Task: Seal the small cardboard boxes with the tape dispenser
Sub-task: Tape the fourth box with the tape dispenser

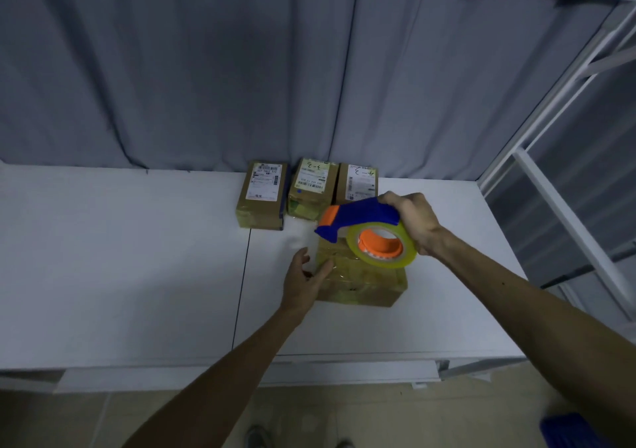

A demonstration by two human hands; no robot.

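Note:
A small cardboard box [364, 282] wrapped in yellowish tape lies on the white table [120, 258]. My left hand [304, 282] rests against its left side with straight fingers, the thumb on the box top. My right hand [413, 220] grips the blue and orange tape dispenser [358, 218] by its handle, holding it over the far end of the box. A roll of yellowish tape [382, 246] on an orange hub sits in the dispenser. A clear strip of tape seems to stretch from the dispenser's nose leftward over the table.
Three more small cardboard boxes with white labels stand in a row at the back: left [263, 196], middle [311, 186], right [358, 182]. Grey curtain hangs behind. A white metal frame [557, 192] rises at the right. A blue object [571, 430] lies on the floor.

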